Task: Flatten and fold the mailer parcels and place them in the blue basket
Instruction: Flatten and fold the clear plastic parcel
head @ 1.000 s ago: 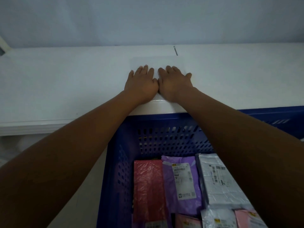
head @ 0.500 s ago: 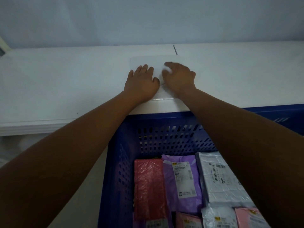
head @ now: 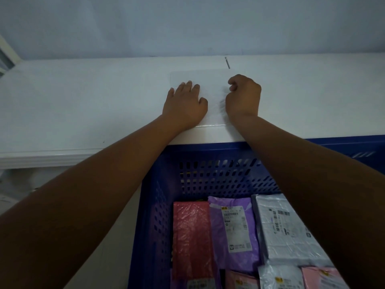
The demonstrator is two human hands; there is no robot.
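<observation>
A white mailer (head: 208, 80) lies flat on the white table (head: 83, 101), hard to tell apart from it. My left hand (head: 185, 103) presses on the mailer's left part with straight fingers. At the mailer's right edge my right hand (head: 243, 97) has its fingers curled and pinches the plastic, which wrinkles beside it. The blue basket (head: 208, 149) stands below the table's front edge, under my forearms. It holds a red mailer (head: 191, 236), a purple mailer (head: 231, 232), a grey mailer (head: 285, 228) and several more below them.
A pale wall (head: 187, 24) rises right behind the table. A short dark seam mark (head: 227, 62) sits just beyond the mailer's far right corner. The table's front lip (head: 41, 157) runs to the left of the basket.
My right hand has slid right, away from my left hand, and its fingers have curled from flat to a pinch on the mailer's right edge. The left hand has stayed pressing.
</observation>
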